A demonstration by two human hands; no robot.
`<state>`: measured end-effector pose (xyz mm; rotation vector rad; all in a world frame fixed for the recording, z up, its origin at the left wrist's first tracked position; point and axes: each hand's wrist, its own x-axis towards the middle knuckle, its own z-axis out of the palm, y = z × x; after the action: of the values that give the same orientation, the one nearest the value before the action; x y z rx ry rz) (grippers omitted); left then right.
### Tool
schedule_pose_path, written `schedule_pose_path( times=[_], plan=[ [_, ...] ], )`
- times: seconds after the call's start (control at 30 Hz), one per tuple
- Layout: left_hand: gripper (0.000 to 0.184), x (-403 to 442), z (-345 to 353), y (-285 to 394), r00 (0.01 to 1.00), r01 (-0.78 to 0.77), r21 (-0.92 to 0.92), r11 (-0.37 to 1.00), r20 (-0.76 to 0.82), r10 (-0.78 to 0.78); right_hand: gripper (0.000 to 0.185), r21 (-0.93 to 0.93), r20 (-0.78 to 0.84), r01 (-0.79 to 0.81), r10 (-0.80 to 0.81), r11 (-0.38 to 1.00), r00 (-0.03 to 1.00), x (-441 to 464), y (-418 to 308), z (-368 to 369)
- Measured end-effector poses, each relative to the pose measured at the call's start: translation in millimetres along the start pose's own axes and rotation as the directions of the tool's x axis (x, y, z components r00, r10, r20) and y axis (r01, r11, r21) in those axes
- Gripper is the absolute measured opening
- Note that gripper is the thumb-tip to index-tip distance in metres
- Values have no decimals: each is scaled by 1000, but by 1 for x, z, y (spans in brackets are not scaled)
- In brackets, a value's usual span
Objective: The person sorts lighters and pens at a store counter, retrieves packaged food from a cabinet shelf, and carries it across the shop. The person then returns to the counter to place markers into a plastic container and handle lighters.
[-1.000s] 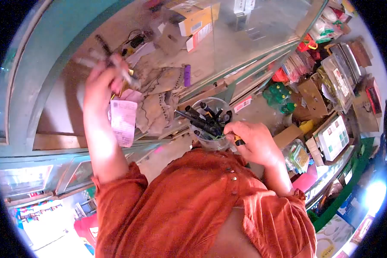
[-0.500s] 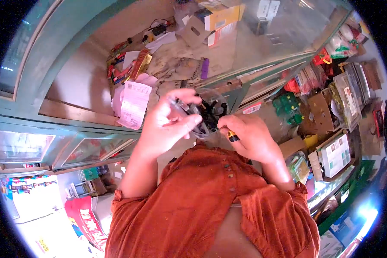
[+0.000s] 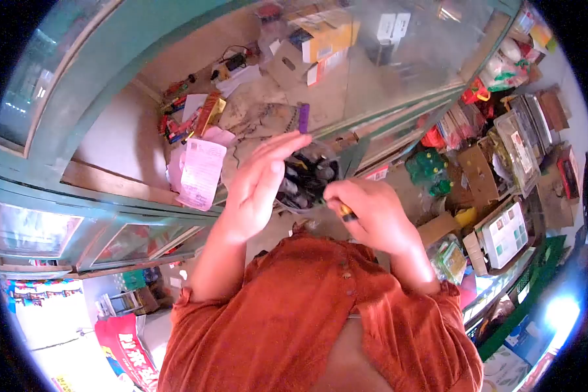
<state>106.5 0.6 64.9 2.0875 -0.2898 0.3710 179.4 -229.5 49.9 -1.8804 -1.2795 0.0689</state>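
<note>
A clear plastic tub (image 3: 298,208) full of dark small items (image 3: 312,171) is between my two hands, in front of my chest. At its left side my left hand (image 3: 258,186) is open, fingers straight and close together, the palm turned toward the tub. Whether the palm touches the wall I cannot tell. My right hand (image 3: 372,212) is closed by the tub's right rim, around a tool with a yellow-and-black handle (image 3: 347,212). The tool's far end is hidden by my fingers, so its kind does not show.
Behind the tub is a green-framed glass cabinet (image 3: 366,140) with papers, a yellow box (image 3: 330,40) and red-packaged items inside. A pink sheet (image 3: 202,173) hangs over its ledge. To the right are green bottles (image 3: 428,170), cardboard boxes (image 3: 480,171) and stacked goods.
My left hand's fingers, bent around a small greyish item half a second ago, are now straight, and that item no longer shows there. My right hand has shifted slightly, still holding the tool.
</note>
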Motion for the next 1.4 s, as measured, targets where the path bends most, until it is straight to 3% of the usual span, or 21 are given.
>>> schedule_pose_path(
  times=[0.03, 0.1, 0.13, 0.17, 0.23, 0.27, 0.37, 0.5, 0.53, 0.57, 0.6, 0.63, 0.7, 0.77, 0.8, 0.9, 1.03, 1.1, 1.2, 1.3, 1.4],
  plan=[
    [53, 0, 0, -2, 1000, -3, 1, 1000, -9, 3, 16, -4, 4, 8, -8, 1000, 1000, 1, 0, -2],
    [60, -8, 8, -10, 969, -34, -330, 943, -241, -50, 16, 34, -17, -68, 69, 997, 997, -1, -2, -4],
    [85, -10, 7, -17, 967, 11, -535, 845, -210, -146, 15, -17, -6, -54, 54, 998, 999, 0, 7, 3],
    [85, -14, 8, -24, 966, -2, -534, 845, -218, -136, 15, -27, -7, -46, 46, 999, 999, 2, 5, 2],
    [115, -32, 11, -31, 988, 117, -467, 876, -34, -151, 17, 54, -80, 11, -7, 998, 997, 5, -4, 1],
    [131, -37, 14, -27, 973, 197, -395, 897, -35, -228, 16, 37, -64, 7, -5, 999, 998, 9, -8, -1],
    [126, -42, 14, -33, 960, 226, -256, 940, -103, -259, 20, 21, -21, 66, -65, 998, 998, 24, -4, 9],
    [113, -43, -13, -26, 929, 113, -524, 844, -246, -276, 27, 88, -78, 154, -147, 984, 986, 44, -16, 16],
    [110, -39, -21, -19, 927, -15, -522, 853, -326, -183, 30, 222, -149, 68, -35, 973, 988, 48, -15, 17],
    [110, -39, -27, -25, 921, -27, -511, 859, -347, -177, 35, 358, -200, -5, 82, 934, 976, 52, -15, 19],
    [110, -42, -29, -35, 920, 68, -484, 872, -307, -242, 44, 381, -186, -65, 146, 922, 972, 60, -10, 23],
    [111, -44, -31, -43, 914, 160, -455, 876, -268, -306, 44, 377, -177, -49, 124, 925, 976, 63, -4, 29],
    [113, -44, -30, -41, 913, 185, -357, 916, -282, -294, 50, 287, -134, -60, 102, 956, 986, 64, 7, 43],
    [114, -49, -30, -24, 941, 69, -424, 903, -272, -199, 52, 314, -90, -117, 152, 942, 984, 61, -7, 31],
    [116, -54, -34, -23, 950, 92, -315, 944, -256, -178, 51, 311, -71, -97, 125, 945, 990, 61, -15, 24],
    [116, -53, -32, -38, 936, 101, -273, 957, -300, -184, 53, 214, -88, -50, 70, 976, 994, 72, -15, 25],
    [117, -58, -38, -10, 952, -25, -304, 952, -297, -70, 59, 314, -38, -63, 79, 947, 996, 62, -34, 13],
    [117, -58, -38, -28, 948, 36, -176, 984, -306, -89, 59, 263, -63, -44, 62, 964, 996, 67, -21, 27],
    [117, -58, -36, -31, 943, 56, -208, 977, -310, -120, 65, 201, -59, -29, 42, 979, 997, 71, -18, 20],
    [116, -58, -40, -20, 952, 56, -94, 994, -294, -81, 73, 188, -55, -22, 32, 982, 998, 74, -32, 3],
    [113, -57, -31, -31, 966, 95, -185, 978, -219, -136, 73, 61, -149, 76, -66, 995, 987, 88, -37, -3]
  ],
)
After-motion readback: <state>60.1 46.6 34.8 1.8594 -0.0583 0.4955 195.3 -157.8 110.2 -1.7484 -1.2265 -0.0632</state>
